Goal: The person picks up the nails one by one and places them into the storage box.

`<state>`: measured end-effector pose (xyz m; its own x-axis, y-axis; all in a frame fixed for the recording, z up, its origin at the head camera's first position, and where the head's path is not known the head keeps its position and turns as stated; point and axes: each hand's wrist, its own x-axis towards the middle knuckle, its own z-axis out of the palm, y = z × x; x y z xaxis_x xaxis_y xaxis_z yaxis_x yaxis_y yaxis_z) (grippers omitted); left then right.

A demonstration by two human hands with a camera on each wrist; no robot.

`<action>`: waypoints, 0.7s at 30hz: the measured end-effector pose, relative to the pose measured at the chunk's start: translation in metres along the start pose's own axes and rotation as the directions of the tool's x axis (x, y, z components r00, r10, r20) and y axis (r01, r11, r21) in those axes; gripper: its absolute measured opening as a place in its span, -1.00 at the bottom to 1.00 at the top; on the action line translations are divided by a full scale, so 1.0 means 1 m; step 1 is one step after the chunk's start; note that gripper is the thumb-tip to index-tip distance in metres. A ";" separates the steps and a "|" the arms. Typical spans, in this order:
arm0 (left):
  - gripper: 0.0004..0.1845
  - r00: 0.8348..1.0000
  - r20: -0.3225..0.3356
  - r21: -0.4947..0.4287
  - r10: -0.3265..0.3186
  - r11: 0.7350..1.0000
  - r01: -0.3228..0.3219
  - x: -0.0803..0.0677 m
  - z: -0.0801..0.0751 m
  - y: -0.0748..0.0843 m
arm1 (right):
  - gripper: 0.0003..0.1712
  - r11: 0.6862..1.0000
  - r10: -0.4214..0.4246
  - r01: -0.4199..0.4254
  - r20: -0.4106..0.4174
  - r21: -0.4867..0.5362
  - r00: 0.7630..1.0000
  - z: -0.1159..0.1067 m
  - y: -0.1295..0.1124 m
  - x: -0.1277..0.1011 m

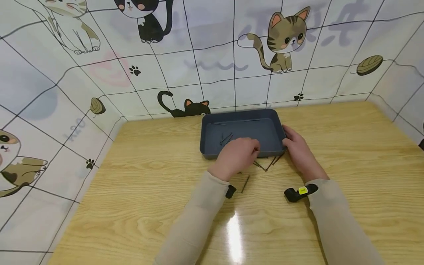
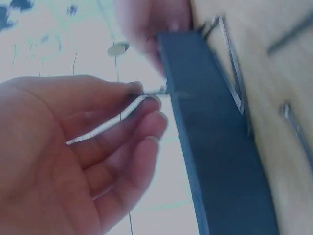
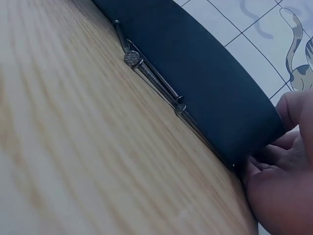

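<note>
The left hand (image 1: 236,156) is pinching a nail (image 2: 155,91) in a closed grip over the tray (image 1: 243,151) near wall. The right hand (image 1: 298,149) is gripping the tray corner on the bench (image 1: 139,198), fingers curled.

A dark blue rectangular plastic tray (image 1: 243,117) sat toward the rear edge of the light wooden table (image 1: 149,206), several nails (image 1: 226,138) inside it. More thin dark metal nails (image 1: 268,163) lay on the table against the tray's front wall.
</note>
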<state>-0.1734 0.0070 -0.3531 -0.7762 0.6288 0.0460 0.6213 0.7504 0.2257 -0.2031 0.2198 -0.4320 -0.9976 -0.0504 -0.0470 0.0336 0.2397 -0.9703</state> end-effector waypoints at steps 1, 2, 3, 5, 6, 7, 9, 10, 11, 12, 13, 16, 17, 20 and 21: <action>-0.82 1.000 -0.023 -0.030 -0.010 1.000 0.010 0.000 -0.003 -0.005 | -0.29 1.000 -0.001 0.001 -0.007 -0.002 1.000 0.000 0.000 0.000; -0.80 0.999 -0.048 -0.059 -0.022 0.998 0.019 -0.001 -0.006 -0.010 | -0.30 1.000 -0.001 0.001 -0.014 0.001 1.000 0.000 0.000 0.001; -0.80 0.997 -0.073 -0.089 -0.034 0.996 0.028 -0.002 -0.008 -0.016 | -0.30 1.000 0.000 0.000 -0.020 0.004 1.000 0.001 0.000 0.002; -0.79 0.991 -0.118 -0.139 -0.060 0.989 0.043 -0.003 -0.012 -0.027 | -0.30 1.000 0.008 -0.008 -0.024 0.013 1.000 0.001 0.001 0.004; -0.78 0.988 -0.136 -0.159 -0.079 0.986 0.056 -0.004 -0.013 -0.032 | -0.30 1.000 0.008 -0.008 -0.023 0.015 1.000 0.002 0.001 0.004; -0.78 0.984 -0.151 -0.171 -0.097 0.983 0.071 -0.005 -0.014 -0.038 | -0.29 1.000 0.009 -0.009 -0.021 0.009 1.000 0.003 0.001 0.005; -0.78 0.975 -0.172 -0.199 -0.143 0.974 0.108 -0.008 -0.014 -0.049 | -0.30 1.000 0.008 -0.009 -0.017 -0.015 1.000 0.004 0.002 0.007; -0.78 0.969 -0.184 -0.208 -0.163 0.970 0.124 -0.009 -0.015 -0.055 | -0.30 1.000 0.010 -0.011 -0.014 -0.021 1.000 0.004 0.002 0.007; -0.78 0.963 -0.194 -0.215 -0.186 0.966 0.143 -0.010 -0.015 -0.060 | -0.30 1.000 0.009 -0.010 -0.012 -0.029 1.000 0.004 0.002 0.007; -0.78 0.957 -0.204 -0.222 -0.204 0.962 0.157 -0.010 -0.015 -0.064 | -0.31 0.999 0.009 -0.010 -0.012 -0.038 1.000 0.003 0.002 0.007; -0.79 0.952 -0.217 -0.224 -0.217 0.960 0.167 -0.011 -0.014 -0.069 | -0.31 0.999 0.009 -0.010 -0.014 -0.046 1.000 0.003 0.003 0.007; -0.78 0.937 -0.250 -0.246 -0.245 0.952 0.183 -0.011 -0.013 -0.078 | -0.32 0.999 0.005 -0.005 -0.020 -0.047 1.000 0.001 0.003 0.007; -0.78 0.936 -0.249 -0.251 -0.250 0.950 0.187 -0.011 -0.011 -0.081 | -0.32 0.999 0.003 -0.004 -0.022 -0.045 1.000 0.001 0.003 0.007; -0.78 0.936 -0.234 -0.268 -0.262 0.943 0.197 -0.011 -0.007 -0.086 | -0.33 0.999 0.011 -0.012 -0.026 -0.053 1.000 0.000 0.003 0.005; -0.78 0.938 -0.223 -0.269 -0.266 0.942 0.203 -0.011 -0.005 -0.087 | -0.33 0.998 0.013 -0.015 -0.026 -0.056 1.000 -0.001 0.003 0.004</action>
<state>-0.2197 -0.0659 -0.3679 -0.9170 0.3449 0.2003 0.3987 0.7792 0.4836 -0.2070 0.2210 -0.4352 -0.9983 -0.0217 -0.0538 0.0450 0.2944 -0.9546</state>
